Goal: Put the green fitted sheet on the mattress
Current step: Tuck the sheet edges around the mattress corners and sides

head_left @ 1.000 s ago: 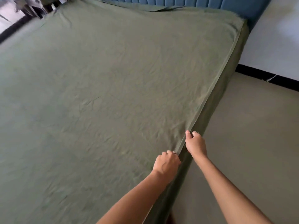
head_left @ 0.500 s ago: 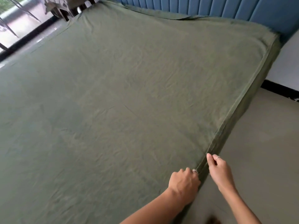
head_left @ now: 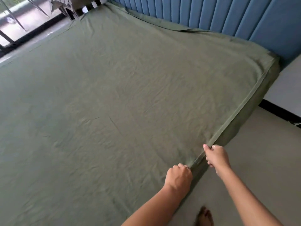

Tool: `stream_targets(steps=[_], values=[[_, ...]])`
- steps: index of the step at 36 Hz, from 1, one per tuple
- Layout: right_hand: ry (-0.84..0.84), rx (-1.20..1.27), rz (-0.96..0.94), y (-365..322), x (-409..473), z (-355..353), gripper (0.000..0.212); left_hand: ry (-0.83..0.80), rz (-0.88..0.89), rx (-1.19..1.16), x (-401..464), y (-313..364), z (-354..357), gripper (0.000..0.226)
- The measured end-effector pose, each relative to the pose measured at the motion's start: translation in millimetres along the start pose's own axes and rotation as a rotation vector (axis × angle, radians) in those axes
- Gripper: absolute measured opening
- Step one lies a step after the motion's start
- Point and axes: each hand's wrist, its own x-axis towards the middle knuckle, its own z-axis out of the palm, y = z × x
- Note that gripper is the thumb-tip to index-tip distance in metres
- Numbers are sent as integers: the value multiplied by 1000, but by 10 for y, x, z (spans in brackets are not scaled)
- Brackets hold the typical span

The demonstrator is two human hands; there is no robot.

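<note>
With the green sheet (head_left: 123,101) spread over the mattress and both the left hand (head_left: 179,177) and right hand (head_left: 216,158) pinching its near right seam, a hard tug could pull the far corner (head_left: 270,62) loose.

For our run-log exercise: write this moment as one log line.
step: fitting green sheet | left hand: grips side seam | right hand: grips seam | headboard edge: loose
</note>
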Motion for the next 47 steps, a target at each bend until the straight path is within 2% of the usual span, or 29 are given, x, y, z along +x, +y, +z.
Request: stream_targets(steps=[6,11,14,22,28,31,35,40,43,45,47], values=[[-79,144,-54,58,-12,-176,38,-103,-6,-20,60,97,-247,21],[-111,137,-94,190,12,-263,41,-160,14,3,134,126,-262,19],[-186,81,-152,113,86,-371,42,-114,-1,30,252,155,-282,23],[-21,70,-158,-233,792,-1060,46,127,-14,-19,854,548,-593,38],[-44,-11,-101,-387,1215,-1135,52,156,-71,-34,1177,784,-664,32],[-46,-41,-74,-348,1316,-984,45,117,-57,23,1205,828,-702,30],[-38,33,-53,-225,1506,-815,44,-1,10,125,1268,850,-836,28],[-65,92,-60,-161,1339,-1053,47,-20,109,271,1242,784,-782,18],[-60,102,-34,-16,1309,-1141,46,-115,179,322,1279,809,-789,21],[-91,127,-50,-20,1351,-1156,45,-169,186,386,1313,832,-871,12],[-118,114,-73,-75,1410,-1164,46,-79,162,446,1437,815,-844,14]])
